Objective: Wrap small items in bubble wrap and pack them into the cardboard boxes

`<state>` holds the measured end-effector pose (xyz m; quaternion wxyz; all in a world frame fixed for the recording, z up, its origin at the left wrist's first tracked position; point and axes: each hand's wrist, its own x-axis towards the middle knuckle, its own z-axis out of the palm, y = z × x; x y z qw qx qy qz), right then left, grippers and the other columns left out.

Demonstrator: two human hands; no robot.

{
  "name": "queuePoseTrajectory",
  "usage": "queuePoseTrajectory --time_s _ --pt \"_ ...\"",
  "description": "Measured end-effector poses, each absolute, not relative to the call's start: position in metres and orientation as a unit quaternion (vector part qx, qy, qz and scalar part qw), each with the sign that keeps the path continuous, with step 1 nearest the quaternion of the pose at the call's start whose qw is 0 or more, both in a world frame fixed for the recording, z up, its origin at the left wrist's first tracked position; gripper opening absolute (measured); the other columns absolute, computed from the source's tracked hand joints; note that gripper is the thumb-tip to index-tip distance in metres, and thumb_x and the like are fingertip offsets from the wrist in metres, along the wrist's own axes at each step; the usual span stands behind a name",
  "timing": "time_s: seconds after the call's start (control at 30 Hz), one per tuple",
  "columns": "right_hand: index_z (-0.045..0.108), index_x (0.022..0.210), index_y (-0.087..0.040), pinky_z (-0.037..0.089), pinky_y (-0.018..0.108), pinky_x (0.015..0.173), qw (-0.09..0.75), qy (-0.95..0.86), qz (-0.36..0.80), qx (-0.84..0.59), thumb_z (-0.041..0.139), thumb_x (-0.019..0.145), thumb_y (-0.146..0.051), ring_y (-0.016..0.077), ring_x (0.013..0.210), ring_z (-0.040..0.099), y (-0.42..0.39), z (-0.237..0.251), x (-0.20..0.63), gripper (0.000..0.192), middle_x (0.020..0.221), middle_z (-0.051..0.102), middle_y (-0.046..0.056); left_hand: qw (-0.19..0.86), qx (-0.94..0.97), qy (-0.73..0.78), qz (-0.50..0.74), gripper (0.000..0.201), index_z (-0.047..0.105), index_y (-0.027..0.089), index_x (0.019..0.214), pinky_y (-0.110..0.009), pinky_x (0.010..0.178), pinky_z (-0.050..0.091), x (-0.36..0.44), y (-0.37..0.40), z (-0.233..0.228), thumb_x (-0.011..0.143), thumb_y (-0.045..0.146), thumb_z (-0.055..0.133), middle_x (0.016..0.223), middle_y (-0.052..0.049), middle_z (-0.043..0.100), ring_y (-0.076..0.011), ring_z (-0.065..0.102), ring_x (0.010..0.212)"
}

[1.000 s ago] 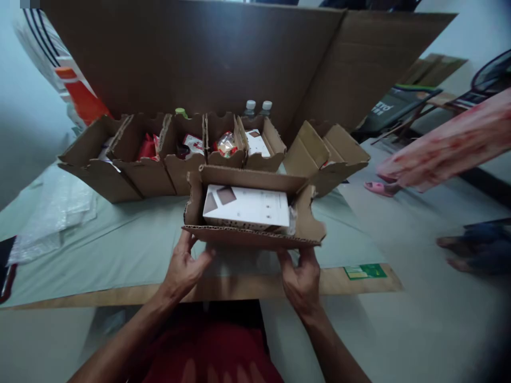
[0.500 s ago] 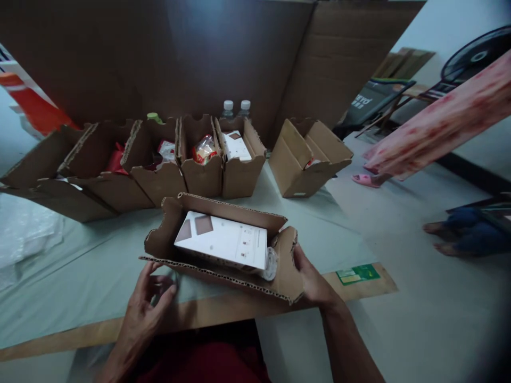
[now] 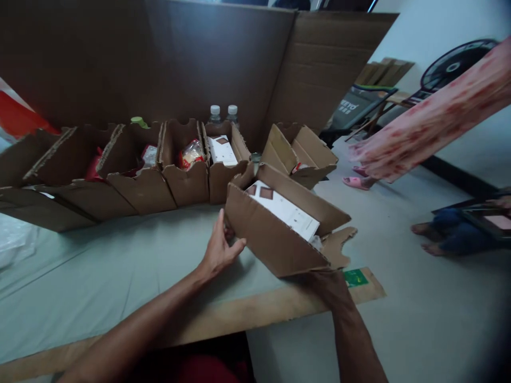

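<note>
Open brown corrugated cardboard box (image 3: 279, 234) with white flat carton (image 3: 285, 210) inside sat tilted, centre frame, over desk (image 3: 120, 266) edge. Left hand (image 3: 219, 250) pressed near-left corner, fingers curled. Right hand (image 3: 329, 282) beneath box, grip indiscernible. Judgement: support underside, keep level so carton stays put.

Head camera looks forward and down, close over the table (image 3: 120, 266).

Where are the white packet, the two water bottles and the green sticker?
white packet (image 3: 285, 210), head view, middle of its top face.
water bottles (image 3: 215, 113), head view, cap of the left one.
green sticker (image 3: 355, 277), head view, its middle.
</note>
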<state>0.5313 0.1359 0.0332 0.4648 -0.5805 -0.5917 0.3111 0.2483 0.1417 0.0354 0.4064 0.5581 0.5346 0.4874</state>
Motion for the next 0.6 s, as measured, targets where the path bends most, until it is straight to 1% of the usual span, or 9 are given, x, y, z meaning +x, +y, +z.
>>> queuePoseTrajectory --time_s 0.03,0.1,0.17,0.2,0.27,0.4,0.5,0.6 --pt "0.066 0.127 -0.019 0.061 0.052 0.091 0.47 -0.578 0.333 -0.577 0.085 0.067 -0.06 0.0354 0.109 0.071 0.136 0.032 0.532 0.075 0.114 0.077 0.017 0.419 0.567 0.517 0.486 0.102 0.009 0.02 0.163 -0.049 0.101 0.053 0.26 0.147 0.032 0.084 0.043 0.068 0.163 -0.024 0.029 -0.0324 0.058 0.127" --pt "0.064 0.127 -0.021 0.06 0.047 0.094 0.476 -0.552 0.382 -0.568 0.084 0.071 -0.055 0.0311 0.112 0.072 0.135 0.029 0.529 0.069 0.121 0.075 0.014 0.444 0.591 0.486 0.466 0.102 0.009 0.019 0.164 -0.056 0.113 0.044 0.281 0.149 0.024 0.086 0.049 0.067 0.17 -0.022 0.019 -0.0387 0.037 0.15" --pt "0.064 0.124 -0.022 0.06 0.045 0.095 0.471 -0.54 0.399 -0.572 0.082 0.074 -0.053 0.0292 0.111 0.072 0.136 0.026 0.525 0.061 0.123 0.075 0.013 0.443 0.624 0.471 0.438 0.1 0.013 0.017 0.164 -0.06 0.123 0.031 0.296 0.144 0.019 0.087 0.055 0.066 0.172 -0.022 0.013 -0.0398 0.015 0.159" --pt "0.066 0.122 -0.022 0.06 0.046 0.095 0.468 -0.538 0.392 -0.581 0.08 0.075 -0.054 0.0295 0.11 0.072 0.136 0.025 0.523 0.059 0.121 0.076 0.013 0.435 0.636 0.472 0.429 0.101 0.015 0.016 0.164 -0.062 0.126 0.024 0.3 0.141 0.017 0.087 0.059 0.065 0.173 -0.023 0.01 -0.0395 0.01 0.16" --pt "0.068 0.12 -0.021 0.06 0.048 0.094 0.467 -0.536 0.361 -0.603 0.078 0.076 -0.056 0.0312 0.109 0.072 0.137 0.023 0.52 0.057 0.117 0.077 0.013 0.421 0.647 0.478 0.418 0.106 0.014 0.016 0.165 -0.064 0.127 0.016 0.304 0.136 0.016 0.086 0.066 0.064 0.173 -0.023 0.007 -0.0398 0.006 0.161" --pt "0.07 0.117 -0.021 0.06 0.049 0.092 0.469 -0.54 0.306 -0.628 0.077 0.075 -0.057 0.0331 0.108 0.072 0.136 0.015 0.52 0.056 0.115 0.077 0.013 0.427 0.677 0.462 0.382 0.124 0.009 0.018 0.166 -0.068 0.126 0.013 0.303 0.132 0.017 0.075 0.077 0.07 0.173 -0.023 0.001 -0.0431 0.003 0.16" --pt "0.068 0.117 -0.022 0.059 0.049 0.091 0.474 -0.537 0.271 -0.643 0.076 0.074 -0.058 0.0328 0.109 0.072 0.133 0.009 0.52 0.057 0.117 0.077 0.012 0.428 0.69 0.456 0.364 0.132 0.007 0.015 0.166 -0.069 0.126 0.013 0.305 0.134 0.017 0.07 0.075 0.075 0.173 -0.024 -0.001 -0.0446 0.001 0.16" --pt "0.067 0.113 -0.021 0.06 0.047 0.089 0.462 -0.542 0.261 -0.651 0.075 0.074 -0.059 0.0323 0.106 0.073 0.133 0.011 0.518 0.055 0.112 0.077 0.013 0.419 0.691 0.463 0.363 0.126 0.009 0.013 0.166 -0.066 0.127 0.016 0.306 0.137 0.015 0.074 0.065 0.078 0.173 -0.025 0.001 -0.044 0.005 0.16"
